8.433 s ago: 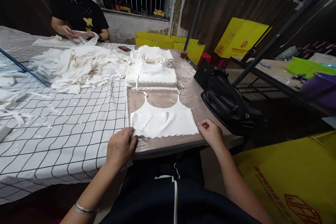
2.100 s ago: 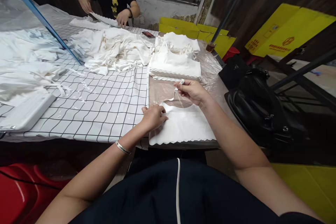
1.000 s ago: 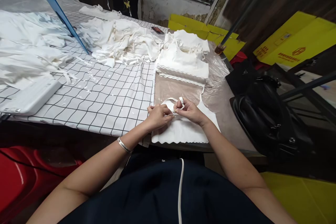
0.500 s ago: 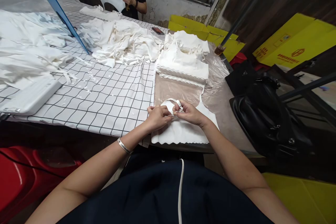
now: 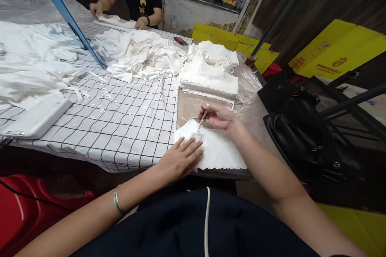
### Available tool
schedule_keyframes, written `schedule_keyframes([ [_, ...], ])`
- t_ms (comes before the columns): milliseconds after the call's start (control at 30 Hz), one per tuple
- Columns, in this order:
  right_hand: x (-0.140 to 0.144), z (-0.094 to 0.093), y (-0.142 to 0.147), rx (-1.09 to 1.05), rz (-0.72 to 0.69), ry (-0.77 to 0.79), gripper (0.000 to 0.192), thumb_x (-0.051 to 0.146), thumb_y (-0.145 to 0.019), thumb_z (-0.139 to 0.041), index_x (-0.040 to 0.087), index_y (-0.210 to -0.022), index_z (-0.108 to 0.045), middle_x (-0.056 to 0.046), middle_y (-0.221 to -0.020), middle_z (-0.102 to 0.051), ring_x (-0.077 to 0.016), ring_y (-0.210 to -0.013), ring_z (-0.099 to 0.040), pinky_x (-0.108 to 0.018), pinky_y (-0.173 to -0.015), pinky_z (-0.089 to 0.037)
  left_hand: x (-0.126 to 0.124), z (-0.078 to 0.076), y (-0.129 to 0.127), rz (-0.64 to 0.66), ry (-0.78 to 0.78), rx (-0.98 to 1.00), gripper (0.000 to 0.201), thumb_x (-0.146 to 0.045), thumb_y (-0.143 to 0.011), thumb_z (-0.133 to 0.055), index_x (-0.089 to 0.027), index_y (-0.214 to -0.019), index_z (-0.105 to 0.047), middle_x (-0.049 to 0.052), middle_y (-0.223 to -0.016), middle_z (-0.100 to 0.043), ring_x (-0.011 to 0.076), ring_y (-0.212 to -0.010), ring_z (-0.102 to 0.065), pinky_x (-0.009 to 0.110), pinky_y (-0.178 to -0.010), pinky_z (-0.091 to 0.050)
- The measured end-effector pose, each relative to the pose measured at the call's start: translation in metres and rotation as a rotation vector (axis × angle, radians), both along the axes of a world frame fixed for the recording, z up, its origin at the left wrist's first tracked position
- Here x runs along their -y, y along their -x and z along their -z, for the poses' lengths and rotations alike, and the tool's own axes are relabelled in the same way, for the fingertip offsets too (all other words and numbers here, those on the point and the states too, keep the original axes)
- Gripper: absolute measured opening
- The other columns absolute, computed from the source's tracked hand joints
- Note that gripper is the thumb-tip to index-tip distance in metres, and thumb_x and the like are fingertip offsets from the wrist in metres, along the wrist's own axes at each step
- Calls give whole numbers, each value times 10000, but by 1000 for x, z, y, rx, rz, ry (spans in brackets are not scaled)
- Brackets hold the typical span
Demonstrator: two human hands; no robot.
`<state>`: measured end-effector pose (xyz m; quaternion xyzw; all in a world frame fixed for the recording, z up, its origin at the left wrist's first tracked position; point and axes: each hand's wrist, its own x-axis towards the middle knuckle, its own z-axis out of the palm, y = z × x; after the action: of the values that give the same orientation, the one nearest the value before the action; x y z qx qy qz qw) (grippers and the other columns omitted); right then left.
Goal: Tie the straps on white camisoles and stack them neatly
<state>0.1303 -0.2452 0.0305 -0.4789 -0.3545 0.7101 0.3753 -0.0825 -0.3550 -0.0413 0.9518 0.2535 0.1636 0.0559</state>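
Note:
A white camisole (image 5: 221, 150) with a scalloped hem lies spread at the table's front edge. My left hand (image 5: 181, 157) rests flat on its lower left part, fingers stretched out. Just above, my right hand (image 5: 219, 117) pinches a thin white strap (image 5: 202, 121) and holds it up off the cloth. The strap's lower end meets a small pale tag or patch on the camisole, too small to make out. Beyond my hands sits a stack of folded white camisoles (image 5: 208, 74) with wavy hems.
Loose white garments (image 5: 144, 54) are heaped on the checked tablecloth (image 5: 135, 128). A white flat device (image 5: 39, 114) lies at left, beneath a slanting blue post (image 5: 64, 12). A black bag (image 5: 304, 136) is at right. Across the table a person (image 5: 135, 0) handles white cloth.
My left hand has let go of the strap and flattened on the camisole. My right hand has lifted the strap slightly. The person opposite has lowered their white cloth to the table.

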Motion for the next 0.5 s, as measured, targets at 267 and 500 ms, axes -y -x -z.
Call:
schedule_keyframes([
  [267,-78,-5,34,505,-117,108,158,171,-887,-570,147,-740,-621,-44,-618,-650,-134,-600,-612,-286,-619,-548,2,12,13,83,62,-131,730,-553,-874,-575,-277,-1504,-330,62,-1548,-376,315,-1449,-283,538,-1176,-162],
  [500,-78,10,38,771,-181,-38,352,359,-891,-624,126,-628,-608,10,-470,-505,-84,-474,-436,-251,-533,-386,6,9,9,88,58,-85,704,-564,-874,-564,-297,-1490,-351,67,-1532,-405,308,-1439,-297,531,-1173,-158],
])
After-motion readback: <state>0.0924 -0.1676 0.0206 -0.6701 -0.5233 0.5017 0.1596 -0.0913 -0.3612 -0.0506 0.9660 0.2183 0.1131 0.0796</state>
